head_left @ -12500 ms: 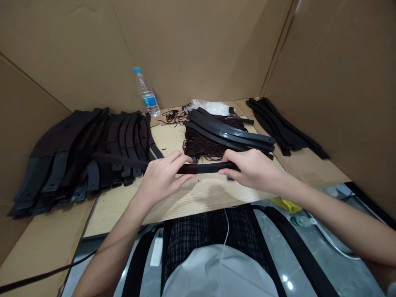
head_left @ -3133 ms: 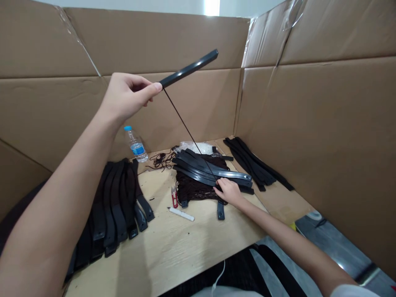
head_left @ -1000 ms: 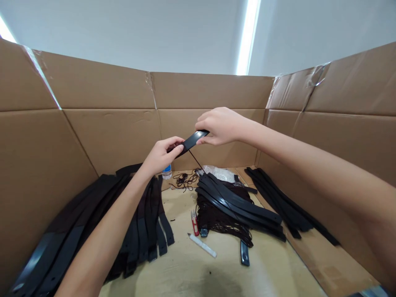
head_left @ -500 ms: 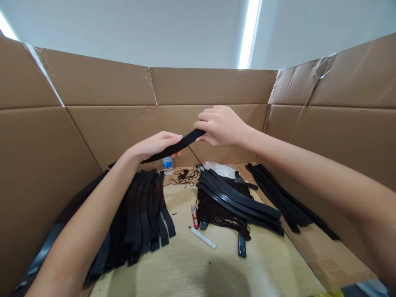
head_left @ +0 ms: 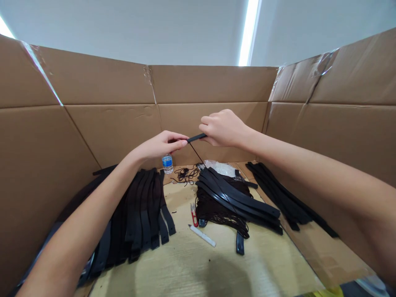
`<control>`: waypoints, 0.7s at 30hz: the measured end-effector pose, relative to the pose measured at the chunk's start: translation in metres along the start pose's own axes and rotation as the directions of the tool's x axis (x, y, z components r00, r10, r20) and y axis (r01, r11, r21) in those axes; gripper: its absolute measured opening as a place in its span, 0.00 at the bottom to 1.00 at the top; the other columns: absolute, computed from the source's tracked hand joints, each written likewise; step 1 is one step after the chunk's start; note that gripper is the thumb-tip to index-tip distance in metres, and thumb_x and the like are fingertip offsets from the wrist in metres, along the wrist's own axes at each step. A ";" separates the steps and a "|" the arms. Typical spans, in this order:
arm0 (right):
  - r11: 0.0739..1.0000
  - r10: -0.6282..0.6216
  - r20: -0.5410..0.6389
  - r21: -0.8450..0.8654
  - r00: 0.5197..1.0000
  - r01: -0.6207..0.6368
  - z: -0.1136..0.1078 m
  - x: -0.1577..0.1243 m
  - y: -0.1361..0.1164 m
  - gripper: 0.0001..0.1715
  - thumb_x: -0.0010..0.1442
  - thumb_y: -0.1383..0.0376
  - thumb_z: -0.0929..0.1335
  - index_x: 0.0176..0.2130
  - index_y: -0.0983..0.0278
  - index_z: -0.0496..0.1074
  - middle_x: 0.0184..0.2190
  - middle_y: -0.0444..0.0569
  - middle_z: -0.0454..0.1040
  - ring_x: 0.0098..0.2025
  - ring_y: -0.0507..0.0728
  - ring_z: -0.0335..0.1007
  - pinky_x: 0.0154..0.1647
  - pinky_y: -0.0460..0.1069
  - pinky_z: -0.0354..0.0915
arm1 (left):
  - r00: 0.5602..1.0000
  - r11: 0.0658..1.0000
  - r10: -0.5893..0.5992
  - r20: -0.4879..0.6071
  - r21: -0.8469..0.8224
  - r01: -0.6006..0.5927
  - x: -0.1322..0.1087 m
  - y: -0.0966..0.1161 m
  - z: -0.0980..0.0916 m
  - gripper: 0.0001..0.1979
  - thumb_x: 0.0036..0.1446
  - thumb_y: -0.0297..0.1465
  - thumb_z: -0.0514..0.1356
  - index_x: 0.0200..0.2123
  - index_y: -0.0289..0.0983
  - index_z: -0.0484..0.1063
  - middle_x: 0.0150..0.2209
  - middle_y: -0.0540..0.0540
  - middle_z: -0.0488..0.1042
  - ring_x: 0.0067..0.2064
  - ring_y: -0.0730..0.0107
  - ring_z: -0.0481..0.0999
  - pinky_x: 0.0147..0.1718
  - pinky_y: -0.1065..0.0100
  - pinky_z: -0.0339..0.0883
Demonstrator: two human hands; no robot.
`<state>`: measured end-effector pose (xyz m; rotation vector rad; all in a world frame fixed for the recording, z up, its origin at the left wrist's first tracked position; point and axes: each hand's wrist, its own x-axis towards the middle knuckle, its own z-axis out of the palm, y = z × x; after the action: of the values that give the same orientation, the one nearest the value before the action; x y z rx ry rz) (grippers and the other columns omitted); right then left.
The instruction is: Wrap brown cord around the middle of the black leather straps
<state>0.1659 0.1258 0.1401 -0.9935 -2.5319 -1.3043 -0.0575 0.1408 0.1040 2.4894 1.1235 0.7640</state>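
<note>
Both my hands are raised in front of the cardboard back wall, holding one black strap (head_left: 196, 137) between them. My left hand (head_left: 161, 145) pinches its left end with thumb and fingers. My right hand (head_left: 222, 128) is curled round its right end. A thin dark cord (head_left: 198, 155) runs from the strap down toward the heap of dark cords (head_left: 216, 212) on the table. A stack of black straps (head_left: 238, 199) lies on that heap.
A fan of finished dark straps (head_left: 136, 214) lies at the left, another strap pile (head_left: 284, 198) at the right. Red snips (head_left: 194, 214), a white stick (head_left: 202, 236), a loose strap piece (head_left: 239, 243), a water bottle (head_left: 167, 163) and a plastic bag (head_left: 221, 167) sit on the wooden table (head_left: 192, 268). Cardboard walls (head_left: 108, 123) enclose it.
The strap, long between my hands half a second ago, now shows only a short length. My left hand has slid right along it, closer to my right hand. The cord shows again below.
</note>
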 end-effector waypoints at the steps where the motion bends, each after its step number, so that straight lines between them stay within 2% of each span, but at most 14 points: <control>1: 1.000 0.011 0.013 0.006 1.000 -0.011 0.001 0.000 0.001 0.13 0.62 0.66 0.62 0.40 0.67 0.75 0.38 0.54 0.77 0.33 0.58 0.69 0.26 0.51 0.42 | 0.999 1.000 0.012 -0.049 0.025 -0.011 -0.001 0.001 0.003 0.22 0.56 0.45 0.56 0.43 0.35 0.77 0.30 0.48 0.75 0.31 0.69 0.68 0.31 0.69 0.62; 3: 0.999 0.033 0.018 0.025 0.999 -0.034 0.002 0.000 0.003 0.14 0.60 0.67 0.63 0.42 0.66 0.75 0.40 0.55 0.77 0.33 0.58 0.70 0.26 0.51 0.43 | 0.988 0.997 0.043 -0.149 0.066 -0.033 -0.002 0.001 0.011 0.23 0.56 0.44 0.56 0.46 0.35 0.76 0.36 0.46 0.78 0.35 0.66 0.70 0.36 0.67 0.64; 5: 0.996 0.055 0.032 0.063 0.998 -0.057 0.002 0.001 0.007 0.15 0.58 0.67 0.63 0.43 0.66 0.75 0.40 0.55 0.77 0.33 0.58 0.71 0.26 0.51 0.44 | 0.967 0.993 0.086 -0.241 0.101 -0.063 -0.002 0.000 0.017 0.22 0.56 0.44 0.56 0.45 0.35 0.76 0.39 0.44 0.78 0.37 0.65 0.72 0.39 0.66 0.65; 8: 0.984 0.053 0.123 0.162 0.991 -0.072 0.002 0.002 0.010 0.14 0.56 0.65 0.65 0.40 0.65 0.76 0.37 0.55 0.78 0.32 0.59 0.70 0.26 0.51 0.48 | 0.928 0.977 0.173 -0.330 0.176 -0.120 -0.003 -0.002 0.022 0.19 0.56 0.43 0.58 0.44 0.35 0.75 0.41 0.42 0.78 0.39 0.62 0.73 0.43 0.64 0.65; 11: 0.950 0.014 0.226 0.301 0.974 -0.083 0.001 0.001 0.011 0.15 0.57 0.59 0.66 0.40 0.65 0.77 0.33 0.54 0.78 0.28 0.57 0.68 0.26 0.50 0.50 | 0.914 0.954 0.234 -0.331 0.259 -0.150 -0.005 -0.002 0.024 0.17 0.55 0.41 0.60 0.42 0.36 0.74 0.40 0.42 0.77 0.40 0.61 0.74 0.43 0.63 0.65; 13: 0.912 -0.021 0.255 0.401 0.967 -0.085 0.002 0.000 0.011 0.18 0.59 0.57 0.66 0.40 0.67 0.76 0.31 0.53 0.78 0.27 0.55 0.66 0.26 0.49 0.51 | 0.911 0.946 0.250 -0.327 0.285 -0.157 -0.008 -0.001 0.024 0.16 0.55 0.41 0.60 0.42 0.37 0.74 0.39 0.43 0.76 0.40 0.61 0.73 0.43 0.63 0.64; 16: 0.865 -0.064 0.244 0.497 0.968 -0.069 0.003 0.000 0.010 0.21 0.61 0.55 0.65 0.42 0.69 0.75 0.31 0.54 0.77 0.26 0.53 0.65 0.27 0.48 0.53 | 0.909 0.941 0.258 -0.328 0.298 -0.160 -0.012 0.000 0.025 0.15 0.56 0.40 0.60 0.42 0.37 0.73 0.39 0.43 0.75 0.39 0.62 0.72 0.42 0.64 0.63; 21: 0.862 -0.030 0.210 0.501 0.977 -0.081 0.006 -0.002 0.006 0.20 0.60 0.57 0.67 0.42 0.70 0.76 0.31 0.54 0.77 0.26 0.53 0.65 0.27 0.48 0.53 | 0.908 0.943 0.252 -0.335 0.296 -0.153 -0.014 0.000 0.026 0.13 0.55 0.38 0.61 0.42 0.37 0.72 0.38 0.44 0.73 0.38 0.62 0.71 0.41 0.64 0.63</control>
<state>0.1722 0.1318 0.1395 -1.0746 -2.7757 -0.4782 -0.0498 0.1291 0.0781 2.7967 1.1569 1.2631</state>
